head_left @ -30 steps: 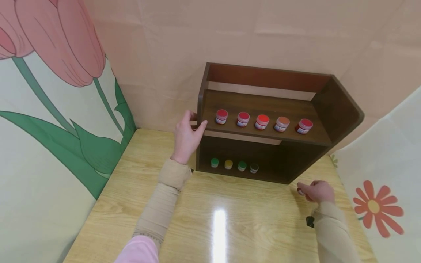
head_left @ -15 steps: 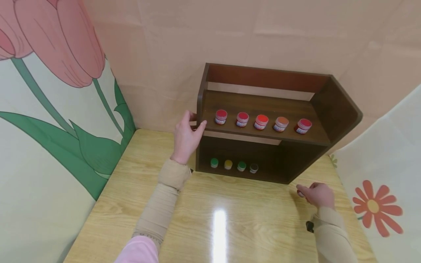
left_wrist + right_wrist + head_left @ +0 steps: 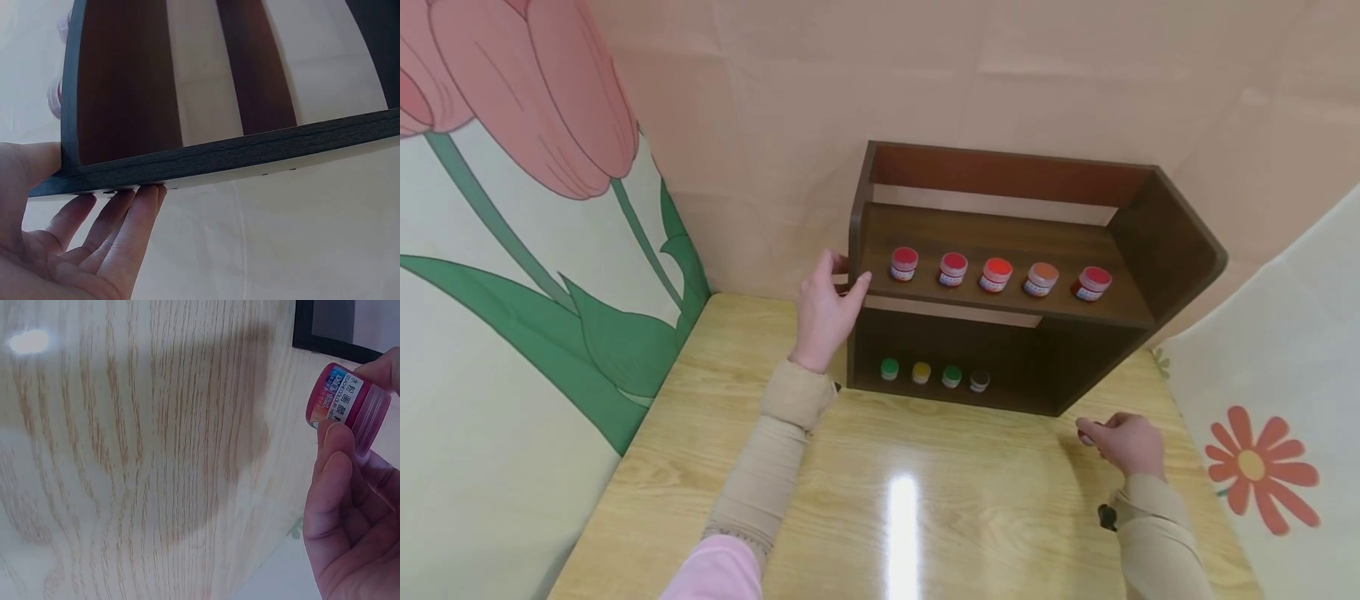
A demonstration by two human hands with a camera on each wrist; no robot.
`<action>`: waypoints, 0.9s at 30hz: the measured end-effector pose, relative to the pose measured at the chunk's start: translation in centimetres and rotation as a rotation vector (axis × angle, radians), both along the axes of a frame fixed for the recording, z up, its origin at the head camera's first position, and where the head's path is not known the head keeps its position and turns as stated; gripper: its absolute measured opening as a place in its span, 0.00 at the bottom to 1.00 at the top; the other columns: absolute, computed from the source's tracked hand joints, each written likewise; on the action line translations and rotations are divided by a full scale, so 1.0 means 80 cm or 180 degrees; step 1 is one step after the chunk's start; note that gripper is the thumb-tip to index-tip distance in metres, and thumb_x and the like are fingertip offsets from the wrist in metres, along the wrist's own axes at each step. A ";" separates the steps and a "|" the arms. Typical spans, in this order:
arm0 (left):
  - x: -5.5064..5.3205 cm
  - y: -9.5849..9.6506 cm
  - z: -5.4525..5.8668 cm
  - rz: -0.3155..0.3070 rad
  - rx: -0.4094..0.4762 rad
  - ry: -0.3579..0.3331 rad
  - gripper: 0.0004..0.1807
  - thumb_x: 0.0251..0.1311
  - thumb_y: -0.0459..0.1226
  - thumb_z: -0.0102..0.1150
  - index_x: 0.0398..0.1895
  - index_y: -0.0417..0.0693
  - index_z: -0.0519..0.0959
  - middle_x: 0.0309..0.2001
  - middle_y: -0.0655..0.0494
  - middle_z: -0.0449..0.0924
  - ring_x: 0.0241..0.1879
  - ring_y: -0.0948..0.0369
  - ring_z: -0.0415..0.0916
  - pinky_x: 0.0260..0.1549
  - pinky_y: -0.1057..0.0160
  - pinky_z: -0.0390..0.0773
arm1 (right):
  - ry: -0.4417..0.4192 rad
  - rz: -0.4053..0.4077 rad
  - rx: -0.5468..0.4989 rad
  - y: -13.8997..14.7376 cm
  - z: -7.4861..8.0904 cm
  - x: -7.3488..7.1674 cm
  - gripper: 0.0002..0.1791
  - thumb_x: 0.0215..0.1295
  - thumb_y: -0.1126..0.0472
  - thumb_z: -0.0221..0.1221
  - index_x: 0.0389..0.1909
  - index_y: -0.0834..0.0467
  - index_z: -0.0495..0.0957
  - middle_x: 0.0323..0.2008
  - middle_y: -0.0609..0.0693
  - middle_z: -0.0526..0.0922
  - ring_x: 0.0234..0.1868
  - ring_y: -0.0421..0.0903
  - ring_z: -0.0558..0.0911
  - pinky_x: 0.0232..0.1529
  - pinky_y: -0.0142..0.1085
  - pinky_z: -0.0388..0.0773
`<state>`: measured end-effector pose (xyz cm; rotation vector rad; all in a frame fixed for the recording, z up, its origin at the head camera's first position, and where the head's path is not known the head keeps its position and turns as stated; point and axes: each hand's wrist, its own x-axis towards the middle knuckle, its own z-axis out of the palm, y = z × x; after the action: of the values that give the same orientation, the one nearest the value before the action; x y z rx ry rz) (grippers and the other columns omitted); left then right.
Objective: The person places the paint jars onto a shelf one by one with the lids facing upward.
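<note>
My left hand (image 3: 826,315) grips the left side panel of a dark brown two-tier shelf (image 3: 1000,312), thumb on its front edge and fingers on the outer face, as the left wrist view also shows. Low at the shelf's right front corner, my right hand (image 3: 1129,443) pinches a small paint jar (image 3: 340,399) between thumb and fingers. That jar has a deep pink-red body, a clear lid and a printed label. Along the upper board stand several jars in red and orange tones, among them a bright red jar (image 3: 996,275). On the bottom board are green, yellow and dark jars, one a green jar (image 3: 890,369).
The shelf stands at the back of a wood-grain table (image 3: 985,508), before a pinkish cloth backdrop (image 3: 760,125). A tulip-printed cloth (image 3: 535,250) hangs at the left, a flower-printed cloth (image 3: 1307,367) at the right. A light reflection shines on the tabletop.
Almost nothing differs. The right hand shifts very slightly near the shelf's corner with the jar still pinched; the left hand keeps its grip on the side panel.
</note>
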<state>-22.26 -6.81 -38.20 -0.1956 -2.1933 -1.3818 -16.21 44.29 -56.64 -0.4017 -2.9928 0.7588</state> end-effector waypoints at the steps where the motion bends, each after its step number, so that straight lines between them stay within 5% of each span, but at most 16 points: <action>1: 0.000 0.000 0.000 0.0003 -0.0005 0.0001 0.15 0.66 0.39 0.67 0.46 0.40 0.74 0.44 0.47 0.83 0.43 0.52 0.86 0.38 0.60 0.86 | 0.0016 -0.0007 -0.0004 -0.001 -0.001 0.000 0.28 0.60 0.35 0.67 0.18 0.55 0.79 0.13 0.46 0.79 0.19 0.47 0.76 0.20 0.40 0.69; 27: 0.003 0.001 0.002 0.0009 0.0058 -0.0012 0.15 0.66 0.39 0.67 0.46 0.40 0.74 0.44 0.46 0.82 0.42 0.51 0.86 0.38 0.61 0.86 | 0.0257 -0.0232 0.0003 -0.023 0.006 0.009 0.29 0.57 0.36 0.69 0.24 0.60 0.81 0.21 0.50 0.81 0.25 0.51 0.75 0.23 0.40 0.69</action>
<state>-22.00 -6.72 -38.04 -0.1832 -2.1823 -1.4013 -15.47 42.47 -56.15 -0.4655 -2.8865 0.7485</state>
